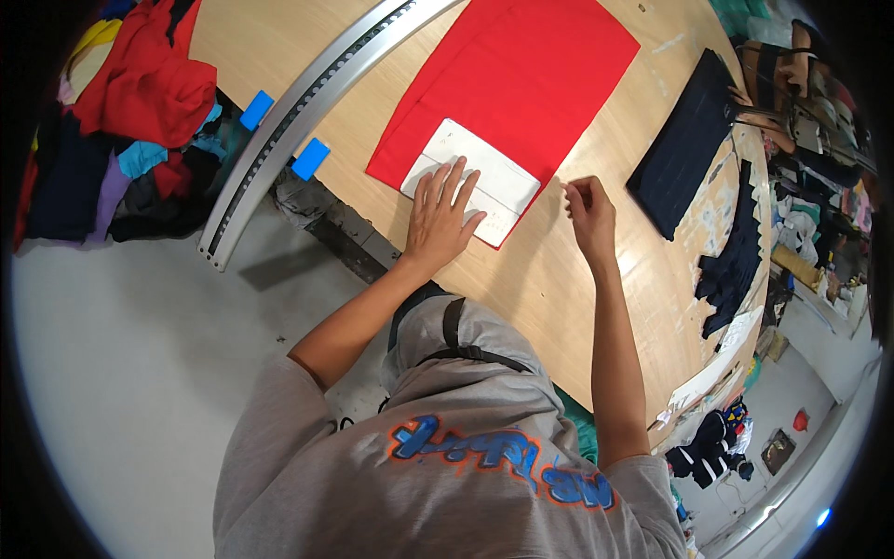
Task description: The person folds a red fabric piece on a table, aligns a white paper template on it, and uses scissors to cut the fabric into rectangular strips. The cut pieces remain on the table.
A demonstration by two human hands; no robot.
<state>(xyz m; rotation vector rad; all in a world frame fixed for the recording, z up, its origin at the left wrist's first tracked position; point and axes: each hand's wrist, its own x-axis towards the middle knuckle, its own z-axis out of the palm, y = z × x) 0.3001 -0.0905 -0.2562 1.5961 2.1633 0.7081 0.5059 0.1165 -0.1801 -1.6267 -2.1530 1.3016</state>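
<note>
Folded red fabric (531, 79) lies flat on the wooden table (521, 270). On its near corner rests a white, roughly rectangular pattern piece (456, 142) with a line across it and small markings. My left hand (440, 219) is spread flat over the pattern piece, fingers apart, pressing on its left part. Just right of the red fabric's edge, my right hand (592, 216) is raised above the table with thumb and fingers pinched together. Something small and pale may be at its fingertips, too small to name.
A curved-looking metal rail (312, 79) with blue blocks (311, 159) crosses the table's left side. Heaped clothes (154, 93) stand at far left. Rightward lie folded navy fabric (684, 140), touched by what looks like another person's hand (741, 97), and dark scraps (728, 265).
</note>
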